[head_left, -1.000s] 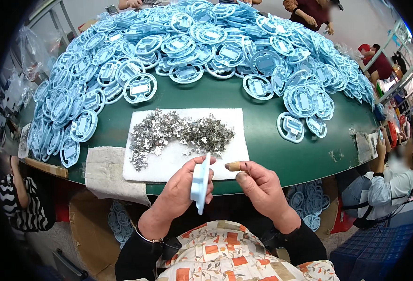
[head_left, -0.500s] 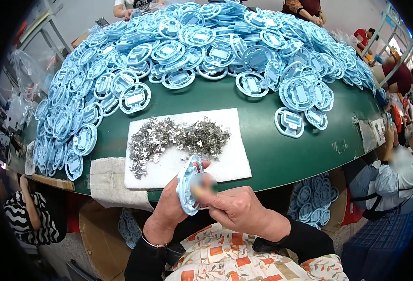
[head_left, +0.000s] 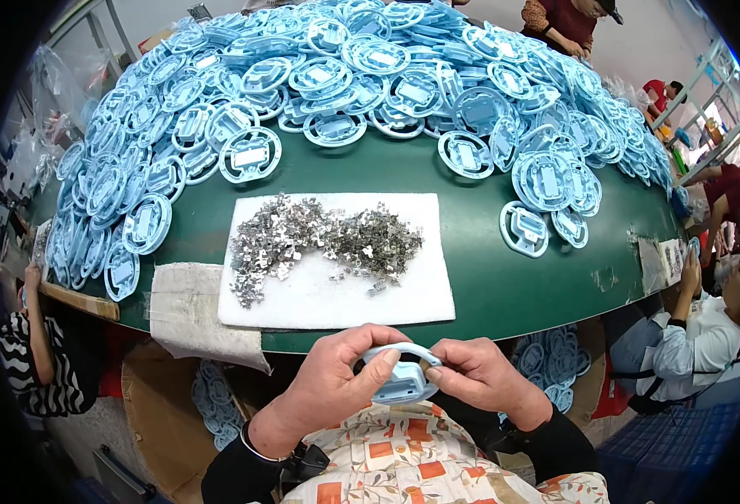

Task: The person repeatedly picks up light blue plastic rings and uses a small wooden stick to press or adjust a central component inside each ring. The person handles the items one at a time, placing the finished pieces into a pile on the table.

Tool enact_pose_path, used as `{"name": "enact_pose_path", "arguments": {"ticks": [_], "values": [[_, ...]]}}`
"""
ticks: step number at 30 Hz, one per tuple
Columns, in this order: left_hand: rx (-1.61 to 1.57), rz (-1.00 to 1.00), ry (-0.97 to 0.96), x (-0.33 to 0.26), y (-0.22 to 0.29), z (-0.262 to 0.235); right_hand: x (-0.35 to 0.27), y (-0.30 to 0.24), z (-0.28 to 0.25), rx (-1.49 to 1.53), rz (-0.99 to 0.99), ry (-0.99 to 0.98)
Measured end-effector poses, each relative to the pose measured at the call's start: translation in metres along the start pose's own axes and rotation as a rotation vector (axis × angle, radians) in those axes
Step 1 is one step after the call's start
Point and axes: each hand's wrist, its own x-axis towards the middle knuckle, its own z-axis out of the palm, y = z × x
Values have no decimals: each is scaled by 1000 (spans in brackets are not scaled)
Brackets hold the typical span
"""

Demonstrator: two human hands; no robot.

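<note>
Left grip clamped on blue disc, right grip pinching its rim, both angled inward

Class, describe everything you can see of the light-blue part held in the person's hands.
The light-blue part looks like smooth moulded plastic: a curved outer rim with a raised, block-like middle section and a gap between them. It is held tilted in front of the person's body. The left hand grips its left side, thumb over the rim; the right hand pinches the rim's right side. Fingers hide some of its outline.
</note>
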Motion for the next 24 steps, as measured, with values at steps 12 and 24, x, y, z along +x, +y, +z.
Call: {"name": "enact_pose_path", "arguments": {"ticks": [12,24], "values": [[-273,-176,183,-20,-19,-23,119,-17,21,-854,-350,306],[-319,-201,151,-23,-23,-36,146,-31,31,-928,-267,131]]}}
